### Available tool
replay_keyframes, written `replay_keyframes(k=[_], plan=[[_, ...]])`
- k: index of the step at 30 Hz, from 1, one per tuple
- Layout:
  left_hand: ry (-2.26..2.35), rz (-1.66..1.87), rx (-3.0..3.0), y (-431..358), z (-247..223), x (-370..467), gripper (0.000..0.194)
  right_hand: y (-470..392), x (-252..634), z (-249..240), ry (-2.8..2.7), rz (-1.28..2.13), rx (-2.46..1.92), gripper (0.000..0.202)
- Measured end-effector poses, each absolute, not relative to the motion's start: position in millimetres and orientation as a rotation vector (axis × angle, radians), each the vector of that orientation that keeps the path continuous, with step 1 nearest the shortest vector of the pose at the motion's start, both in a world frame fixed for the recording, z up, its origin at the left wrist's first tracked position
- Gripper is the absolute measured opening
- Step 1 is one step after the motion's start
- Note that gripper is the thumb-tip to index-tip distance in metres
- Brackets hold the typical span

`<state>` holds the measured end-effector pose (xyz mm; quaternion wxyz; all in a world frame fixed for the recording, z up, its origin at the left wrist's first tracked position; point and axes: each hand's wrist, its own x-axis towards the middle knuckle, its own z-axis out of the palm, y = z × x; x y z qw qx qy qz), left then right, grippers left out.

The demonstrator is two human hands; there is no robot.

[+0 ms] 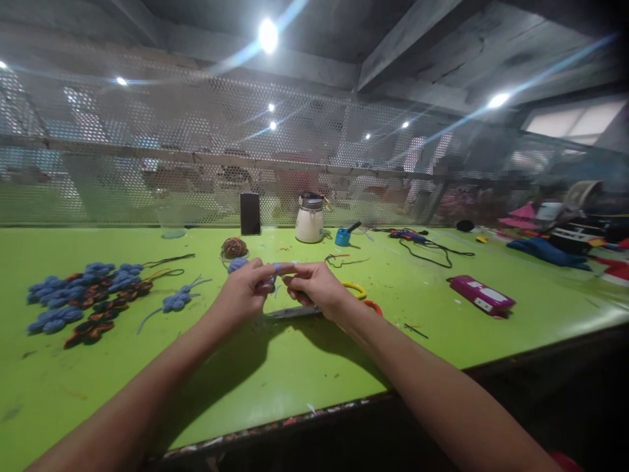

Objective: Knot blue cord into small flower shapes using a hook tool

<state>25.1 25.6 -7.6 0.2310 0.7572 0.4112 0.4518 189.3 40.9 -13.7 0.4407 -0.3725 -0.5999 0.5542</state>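
Note:
My left hand (248,288) is closed around some blue yarn (278,267) above the middle of the table. Close beside it on the right, my right hand (314,286) has its fingers drawn together at the same yarn; the fingertips meet near the strand. Behind my left hand shows a blue yarn ball (238,264). Scissors with yellow and red handles (354,290) lie under my right hand, their blade pointing left. A small blue knitted flower (177,299) with loose ends rests left of my left hand.
Blue and dark orange knitted pieces (54,292) lie at the left. Toward the back are a multicoloured yarn ball (234,248), a phone (250,214), a white jug (309,221) and a blue pot (343,237). Cables (410,236) and a purple power strip (481,295) are right.

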Motion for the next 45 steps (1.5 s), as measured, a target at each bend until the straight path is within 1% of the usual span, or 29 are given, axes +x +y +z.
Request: replay_keyframes(k=[2, 4, 8, 10, 12, 18, 20, 24, 25, 27, 31, 34, 37, 45], plan=[[1.157, 1.393, 2.126, 27.2, -10.6, 27.2, 0.031, 37.9, 186.8, -13.8, -1.368, 1.454, -0.880, 0.041], [1.095, 1.465, 1.894, 29.0, -12.4, 27.4, 0.026, 34.8, 185.2, -13.4, -1.291, 1.526, -0.818, 0.046], [0.864, 1.413, 1.229, 30.8, -11.7, 26.1, 0.020, 33.6, 184.8, -13.0, -1.271, 1.526, -0.725, 0.045], [0.784, 1.404, 1.069, 29.9, -9.9, 25.7, 0.017, 34.8, 185.2, -13.0, -1.264, 1.499, -0.701, 0.044], [0.745, 1.388, 1.003, 27.7, -7.9, 25.4, 0.019, 35.7, 185.5, -12.9, -1.265, 1.488, -0.685, 0.043], [0.608, 1.323, 0.950, 18.4, -3.3, 28.8, 0.042, 34.2, 185.2, -13.5, -1.273, 1.485, -0.558, 0.037], [0.561, 1.346, 0.948, 16.6, -2.5, 31.6, 0.044, 33.7, 184.7, -13.8, -1.249, 1.487, -0.538, 0.035], [0.567, 1.397, 0.915, 16.4, -2.3, 34.4, 0.040, 33.3, 184.5, -13.7, -1.228, 1.451, -0.545, 0.034], [0.573, 1.399, 0.920, 16.7, -2.4, 34.2, 0.041, 33.2, 184.5, -13.5, -1.242, 1.432, -0.549, 0.034], [0.568, 1.390, 0.956, 17.5, -2.8, 32.9, 0.055, 32.4, 184.5, -13.1, -1.282, 1.379, -0.562, 0.035], [0.600, 1.352, 1.064, 20.1, -3.1, 28.3, 0.095, 30.0, 183.3, -13.2, -1.362, 1.266, -0.627, 0.034], [0.699, 1.345, 1.168, 22.6, -1.5, 24.2, 0.109, 30.3, 183.3, -14.3, -1.396, 1.236, -0.667, 0.034], [0.733, 1.352, 1.213, 23.7, 1.8, 20.9, 0.112, 32.8, 185.3, -14.8, -1.420, 1.227, -0.668, 0.035], [0.722, 1.342, 1.149, 24.1, 5.6, 18.3, 0.104, 35.0, 192.6, -9.4, -1.451, 1.274, -0.729, 0.035]])
